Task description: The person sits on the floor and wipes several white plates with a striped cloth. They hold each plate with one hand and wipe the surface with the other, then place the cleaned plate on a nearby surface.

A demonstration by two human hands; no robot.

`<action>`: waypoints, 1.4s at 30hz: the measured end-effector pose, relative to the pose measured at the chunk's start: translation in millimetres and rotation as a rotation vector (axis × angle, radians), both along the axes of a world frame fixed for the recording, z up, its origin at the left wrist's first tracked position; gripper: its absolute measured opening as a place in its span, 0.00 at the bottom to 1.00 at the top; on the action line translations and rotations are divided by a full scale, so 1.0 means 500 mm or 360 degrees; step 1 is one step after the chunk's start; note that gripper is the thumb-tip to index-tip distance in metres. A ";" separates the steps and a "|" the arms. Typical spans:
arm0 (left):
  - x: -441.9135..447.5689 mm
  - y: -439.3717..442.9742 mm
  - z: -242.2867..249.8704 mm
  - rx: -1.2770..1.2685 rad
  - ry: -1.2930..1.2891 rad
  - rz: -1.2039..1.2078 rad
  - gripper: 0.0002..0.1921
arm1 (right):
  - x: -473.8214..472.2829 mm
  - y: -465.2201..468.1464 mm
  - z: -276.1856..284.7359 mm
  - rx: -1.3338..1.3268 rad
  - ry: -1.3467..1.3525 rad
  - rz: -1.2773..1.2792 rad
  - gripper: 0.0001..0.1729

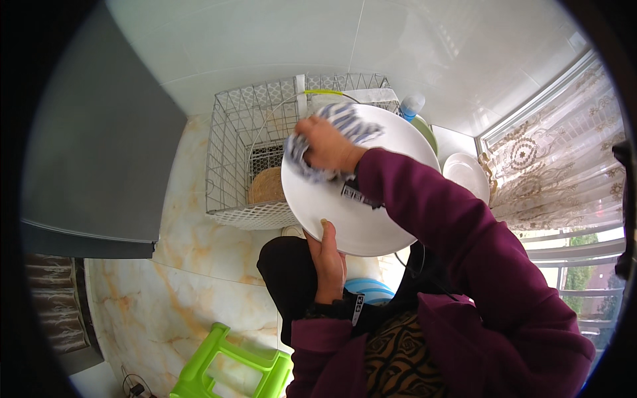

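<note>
My left hand [329,256] grips the lower left rim of a large white plate [393,137], thumb on its face and fingers behind. The plate is tilted in front of me. My right hand [328,144] holds a blue-and-white striped cloth [343,119] against the upper left part of the plate; hand and cloth are slightly blurred. The cloth spreads over the plate's upper left rim. My right sleeve covers part of the plate's right side.
Behind the plate stands a wire basket [224,154] with a brown object [267,186] inside. A white plate [466,174] and a blue-capped bottle [411,107] are at the right. A green plastic stool [234,358] stands on the marbled floor, below a grey cabinet [99,134]. A lace curtain [542,149] hangs at the window.
</note>
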State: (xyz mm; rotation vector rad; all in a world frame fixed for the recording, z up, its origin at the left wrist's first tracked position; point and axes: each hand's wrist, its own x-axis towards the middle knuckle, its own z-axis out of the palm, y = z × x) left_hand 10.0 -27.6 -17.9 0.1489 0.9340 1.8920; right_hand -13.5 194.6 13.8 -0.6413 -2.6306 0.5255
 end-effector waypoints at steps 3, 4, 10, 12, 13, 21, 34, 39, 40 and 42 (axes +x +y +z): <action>-0.004 0.002 -0.018 0.0034 -0.0165 -0.0008 0.29 | 0.032 -0.096 0.013 -0.0151 0.0093 0.0428 0.25; -0.004 0.001 -0.021 0.0050 -0.0261 -0.0019 0.31 | 0.053 -0.118 0.022 -0.0232 -0.0052 0.0526 0.27; -0.009 -0.006 -0.009 0.0170 -0.0123 -0.0084 0.30 | 0.252 -0.188 0.080 -0.0579 -0.0267 0.0848 0.25; -0.009 -0.006 0.001 0.0150 -0.0046 -0.0075 0.31 | 0.318 -0.174 0.102 -0.0632 -0.0408 0.0864 0.24; -0.008 -0.005 0.006 0.0058 -0.0018 -0.0082 0.30 | 0.347 -0.159 0.113 -0.0570 -0.0530 0.0818 0.23; -0.009 -0.004 0.014 0.0002 0.0000 -0.0067 0.29 | 0.390 0.049 0.103 0.0315 -0.0917 -0.0107 0.20; -0.011 -0.003 0.002 0.0056 0.0004 -0.0022 0.28 | -0.003 0.051 -0.001 0.0166 0.0060 -0.0371 0.19; -0.014 -0.002 -0.017 0.0118 -0.0159 0.0002 0.29 | 0.010 -0.098 0.003 -0.0096 0.0112 0.0291 0.25; -0.015 -0.003 -0.021 0.0127 -0.0197 -0.0011 0.29 | 0.037 -0.124 0.009 -0.0115 0.0123 0.0412 0.25; -0.016 -0.004 -0.025 0.0238 -0.0384 -0.0013 0.29 | 0.093 -0.164 0.022 -0.0318 0.0023 0.0593 0.25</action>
